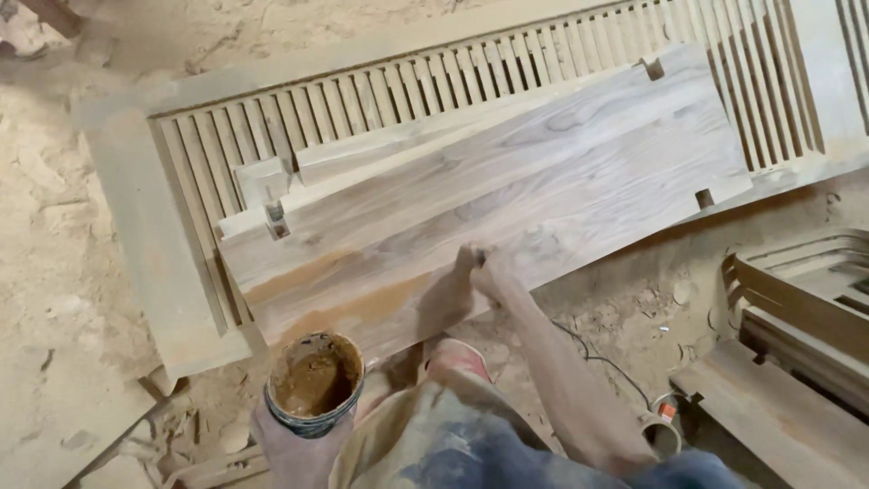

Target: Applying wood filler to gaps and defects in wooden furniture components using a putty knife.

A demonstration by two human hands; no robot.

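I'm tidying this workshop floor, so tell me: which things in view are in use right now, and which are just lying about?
In use:
- wooden board, right hand pressing on it
- tub of brown paste, held in left hand
- slatted wooden panel under the board

Lying about:
- small wood block
- tape roll
- stacked wooden frames
- thin cable

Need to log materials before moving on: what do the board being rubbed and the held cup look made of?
Board: bare, unfinished wood with visible grain and notched ends; a wet brown smear at its near end. Cup in the left hand: dark rim, probably plastic or metal, holding brown paste. Right hand presses the board.
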